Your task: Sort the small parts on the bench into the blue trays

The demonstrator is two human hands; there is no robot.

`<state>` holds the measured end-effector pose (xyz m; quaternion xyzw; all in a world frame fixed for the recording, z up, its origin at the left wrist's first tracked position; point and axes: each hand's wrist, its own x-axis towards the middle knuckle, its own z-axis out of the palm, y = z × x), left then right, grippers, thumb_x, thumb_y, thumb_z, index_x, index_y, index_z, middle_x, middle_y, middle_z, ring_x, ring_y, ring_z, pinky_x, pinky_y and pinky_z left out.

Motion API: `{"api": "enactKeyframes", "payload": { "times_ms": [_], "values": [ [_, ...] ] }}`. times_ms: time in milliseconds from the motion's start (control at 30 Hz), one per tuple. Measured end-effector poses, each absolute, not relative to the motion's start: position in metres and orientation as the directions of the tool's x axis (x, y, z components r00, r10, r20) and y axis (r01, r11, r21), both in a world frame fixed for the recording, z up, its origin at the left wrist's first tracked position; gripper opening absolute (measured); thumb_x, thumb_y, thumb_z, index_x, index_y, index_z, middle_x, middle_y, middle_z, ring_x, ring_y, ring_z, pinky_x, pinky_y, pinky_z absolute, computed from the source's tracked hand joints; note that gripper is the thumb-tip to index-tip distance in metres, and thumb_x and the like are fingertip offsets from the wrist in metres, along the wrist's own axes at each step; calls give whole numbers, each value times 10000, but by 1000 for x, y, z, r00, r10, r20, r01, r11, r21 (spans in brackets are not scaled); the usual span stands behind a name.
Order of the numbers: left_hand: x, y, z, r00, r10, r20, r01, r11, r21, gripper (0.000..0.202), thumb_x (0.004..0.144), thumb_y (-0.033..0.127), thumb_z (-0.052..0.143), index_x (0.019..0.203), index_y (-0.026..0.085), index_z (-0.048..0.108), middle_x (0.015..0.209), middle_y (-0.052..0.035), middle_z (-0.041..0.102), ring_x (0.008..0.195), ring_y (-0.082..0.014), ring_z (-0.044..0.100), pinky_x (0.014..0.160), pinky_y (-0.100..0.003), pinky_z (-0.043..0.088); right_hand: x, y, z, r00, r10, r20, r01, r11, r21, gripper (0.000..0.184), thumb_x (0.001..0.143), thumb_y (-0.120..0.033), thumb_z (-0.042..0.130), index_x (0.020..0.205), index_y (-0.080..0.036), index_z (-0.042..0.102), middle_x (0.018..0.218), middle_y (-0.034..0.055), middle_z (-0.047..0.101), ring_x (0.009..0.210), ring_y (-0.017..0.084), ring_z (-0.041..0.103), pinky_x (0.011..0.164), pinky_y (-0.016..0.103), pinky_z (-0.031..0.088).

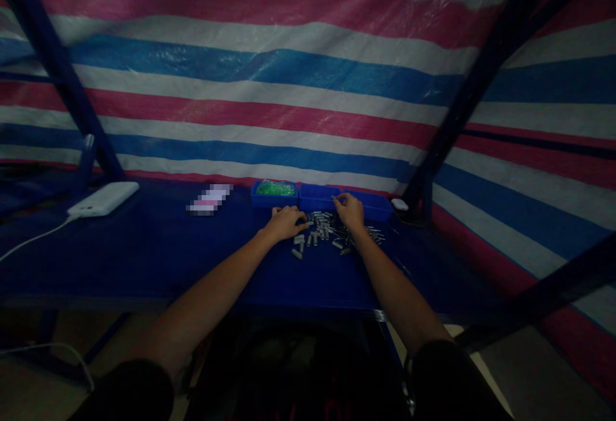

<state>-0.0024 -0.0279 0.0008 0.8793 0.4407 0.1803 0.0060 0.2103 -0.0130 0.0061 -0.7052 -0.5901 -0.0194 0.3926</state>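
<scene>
A blue surface (144,260) with small things on it.
Lots of little grey tubes (315,238) lie in a messy pile, with thin pins (378,236) on the right. Behind are three blue bins (274,202) in a row. A white box (106,199) lies far left, and a small white thing (399,204) sits right of the bins.

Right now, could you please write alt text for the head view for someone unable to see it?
A person's right hand pinches a small piece near three blue bins, one holding green items, while the left hand is beside scattered grey parts on a blue table.
</scene>
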Motion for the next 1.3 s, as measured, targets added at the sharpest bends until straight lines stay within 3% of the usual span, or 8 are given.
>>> {"api": "enactKeyframes", "payload": {
  "times_ms": [100,333,500,633,933,1033,1167,1300],
  "values": [
    [0,-27,-2,518,790,328,788,-590,176,224,806,395,474,901,256,622,985,-47,593,974,-248,510,830,-414,344,211,-11,5,290,824,486,845,18,-535,242,762,-341,515,912,-191,631,685,25,633,635,149,567,586,233,370],
    [-2,-15,2,428,810,401,737,-570,363,265,809,319,443,849,145,638,861,-80,639,821,-197,560,742,-294,407,206,-28,11,197,848,491,836,117,-536,292,772,-342,496,988,-181,608,636,9,606,593,147,544,578,242,374],
    [-1,-17,10,418,818,396,639,-574,512,387,841,379,347,793,130,638,735,-56,645,685,-173,567,631,-265,396,185,-49,17,-115,858,500,767,397,-504,329,761,-310,529,1065,-187,558,601,-28,565,556,120,523,545,217,369],
    [0,-21,14,445,799,405,562,-601,568,452,841,433,309,721,134,627,673,-33,638,636,-159,554,608,-251,384,173,-53,19,-257,830,495,719,506,-476,229,774,-257,514,986,-190,569,600,-34,559,548,106,514,548,207,368],
    [2,-20,13,434,827,357,422,-537,730,476,846,443,277,679,127,591,635,-31,604,607,-148,541,592,-247,395,171,-58,22,-289,805,518,683,552,-478,182,783,-284,496,915,-180,568,624,-19,577,550,106,511,569,212,373],
    [0,-18,10,469,812,346,361,-535,764,382,835,418,339,757,130,578,623,-10,565,559,-121,505,549,-235,385,170,-56,20,-232,818,526,705,514,-489,173,786,-305,487,854,-176,581,618,-13,575,560,108,506,565,213,364],
    [-1,-20,10,442,767,465,278,-610,742,295,731,314,550,977,156,518,705,15,543,577,-99,493,559,-221,384,169,-53,17,-160,842,515,660,479,-579,207,792,-335,462,795,-164,578,602,-17,559,544,104,484,531,207,341],
    [1,-22,13,404,760,509,308,-636,707,167,744,288,536,854,162,529,723,2,555,655,-119,519,634,-245,411,165,-54,15,-133,844,520,628,477,-615,274,813,-359,411,697,-161,560,585,-21,531,547,99,461,529,207,328]
  ]
}}
